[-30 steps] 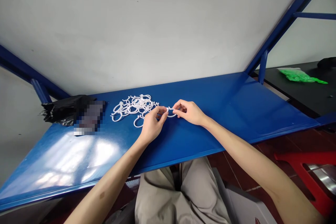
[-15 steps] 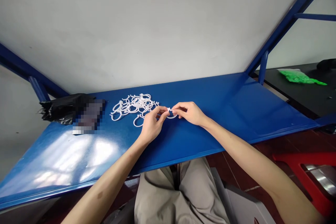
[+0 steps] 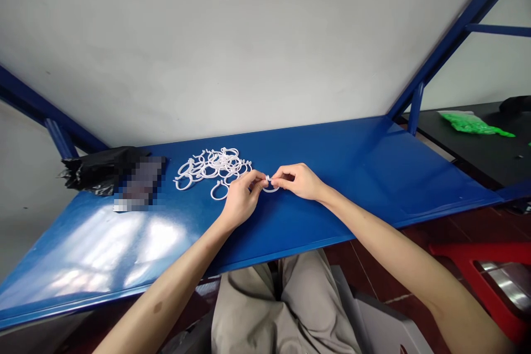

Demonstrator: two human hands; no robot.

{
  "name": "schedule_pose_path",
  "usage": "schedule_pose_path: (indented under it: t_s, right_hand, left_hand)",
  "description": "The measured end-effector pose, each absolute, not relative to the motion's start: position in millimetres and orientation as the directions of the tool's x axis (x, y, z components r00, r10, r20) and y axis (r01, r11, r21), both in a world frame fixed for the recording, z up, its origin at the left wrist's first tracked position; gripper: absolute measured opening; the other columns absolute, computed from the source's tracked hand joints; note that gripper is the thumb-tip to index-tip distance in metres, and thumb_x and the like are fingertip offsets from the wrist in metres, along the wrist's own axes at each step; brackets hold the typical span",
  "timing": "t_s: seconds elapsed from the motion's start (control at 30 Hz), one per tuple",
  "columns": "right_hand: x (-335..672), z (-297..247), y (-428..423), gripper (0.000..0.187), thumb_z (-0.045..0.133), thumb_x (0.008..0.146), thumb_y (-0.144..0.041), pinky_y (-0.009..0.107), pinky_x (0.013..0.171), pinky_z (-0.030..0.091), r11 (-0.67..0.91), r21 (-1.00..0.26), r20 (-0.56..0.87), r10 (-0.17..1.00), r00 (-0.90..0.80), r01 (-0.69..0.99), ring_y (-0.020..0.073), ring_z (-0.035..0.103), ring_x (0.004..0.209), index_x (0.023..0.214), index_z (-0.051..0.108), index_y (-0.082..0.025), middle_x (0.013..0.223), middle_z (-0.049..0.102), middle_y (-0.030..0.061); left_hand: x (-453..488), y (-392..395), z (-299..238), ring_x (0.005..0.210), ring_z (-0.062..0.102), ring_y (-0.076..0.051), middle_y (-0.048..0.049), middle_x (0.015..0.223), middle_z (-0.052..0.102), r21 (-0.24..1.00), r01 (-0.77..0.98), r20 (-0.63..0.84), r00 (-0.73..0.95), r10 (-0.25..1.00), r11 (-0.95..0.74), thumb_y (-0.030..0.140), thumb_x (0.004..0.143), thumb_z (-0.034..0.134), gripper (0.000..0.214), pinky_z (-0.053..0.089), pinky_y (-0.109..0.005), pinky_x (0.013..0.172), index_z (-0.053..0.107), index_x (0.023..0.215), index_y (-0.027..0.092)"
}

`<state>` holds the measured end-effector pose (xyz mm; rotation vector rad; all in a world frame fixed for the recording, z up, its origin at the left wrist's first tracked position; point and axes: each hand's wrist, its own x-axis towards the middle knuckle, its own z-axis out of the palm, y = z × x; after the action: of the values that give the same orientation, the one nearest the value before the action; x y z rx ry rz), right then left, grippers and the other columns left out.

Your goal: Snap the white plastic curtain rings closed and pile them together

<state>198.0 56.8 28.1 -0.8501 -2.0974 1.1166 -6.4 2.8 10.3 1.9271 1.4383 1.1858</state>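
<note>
Pinching white ring [image 3: 270, 187] between left hand [image 3: 241, 200] and right hand [image 3: 299, 181], fingertips together, above blue table [image 3: 365, 177].

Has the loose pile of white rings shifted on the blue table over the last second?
No. The pile of white rings keeps its place beside the black bag on the blue table.

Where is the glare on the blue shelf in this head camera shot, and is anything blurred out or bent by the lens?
In the head view, soft white glare spreads over the near-left part of the blue shelf. A pixelated patch hides something beside the black bag. The wide lens splays the blue frame posts outward. The white ring between the left hand and right hand is small but sharp.
</note>
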Motion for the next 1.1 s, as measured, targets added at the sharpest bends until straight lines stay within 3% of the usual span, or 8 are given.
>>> schedule_pose_path:
  t_s: [0.2,0.4,0.6,0.93,1.1]
  right_hand:
    - [198.2,26.8,55.9,0.02,0.069,0.091,-0.039,0.024,0.066,0.047,0.45,-0.855,0.204,0.749,-0.63,0.258,0.0146,0.067,0.07,0.087,0.076,-0.02,0.081,0.077,0.0009]
    - [199.2,26.3,56.8,0.015,0.07,0.092,-0.032,0.024,0.071,0.045,0.588,-0.749,0.271,0.691,-0.67,0.304,0.015,0.064,0.077,0.083,0.077,-0.022,0.083,0.077,0.0001]
    - [199.8,25.5,56.3,0.015,0.07,0.093,-0.031,0.025,0.07,0.043,0.626,-0.709,0.277,0.669,-0.69,0.323,0.0148,0.061,0.077,0.081,0.075,-0.023,0.083,0.076,-0.0011]
    - [203.0,19.6,71.9,0.018,0.059,0.099,-0.033,0.03,0.079,0.048,0.636,-0.622,0.354,0.748,-0.561,0.456,0.0181,0.067,0.09,0.098,0.075,-0.024,0.1,0.076,0.003]
    - [227.6,18.5,93.8,0.025,0.057,0.1,-0.035,0.031,0.073,0.046,0.44,-0.496,0.277,0.897,-0.343,0.749,0.0192,0.065,0.083,0.091,0.077,-0.023,0.095,0.073,0.0058]
  left_hand:
    - [-8.2,2.5,7.6,0.074,0.065,-0.015,0.0004,0.082,0.072,0.74,0.559,0.376,0.116,0.919,-0.374,0.025,0.094,0.058,0.011,0.048,-0.027,0.071,0.066,0.088,0.023]
    - [-8.2,-0.5,8.2,0.075,0.064,-0.014,0.0003,0.082,0.07,0.678,0.592,0.439,0.151,0.886,-0.436,0.018,0.093,0.056,0.014,0.047,-0.026,0.071,0.066,0.085,0.022]
    - [-8.9,-0.4,4.8,0.076,0.062,-0.015,-0.0004,0.083,0.068,0.61,0.624,0.484,0.195,0.853,-0.489,0.016,0.094,0.053,0.017,0.049,-0.026,0.072,0.066,0.086,0.022]
    - [-9.3,8.3,8.8,0.097,0.061,-0.023,-0.0043,0.099,0.074,0.402,0.798,0.48,0.234,0.846,-0.449,0.029,0.099,0.054,0.018,0.051,-0.036,0.086,0.066,0.109,0.021]
    - [-25.6,18.4,6.4,0.093,0.06,-0.025,-0.0072,0.093,0.072,0.253,0.884,0.563,0.195,0.803,-0.392,0.028,0.099,0.05,0.019,0.049,-0.038,0.083,0.068,0.099,0.021]
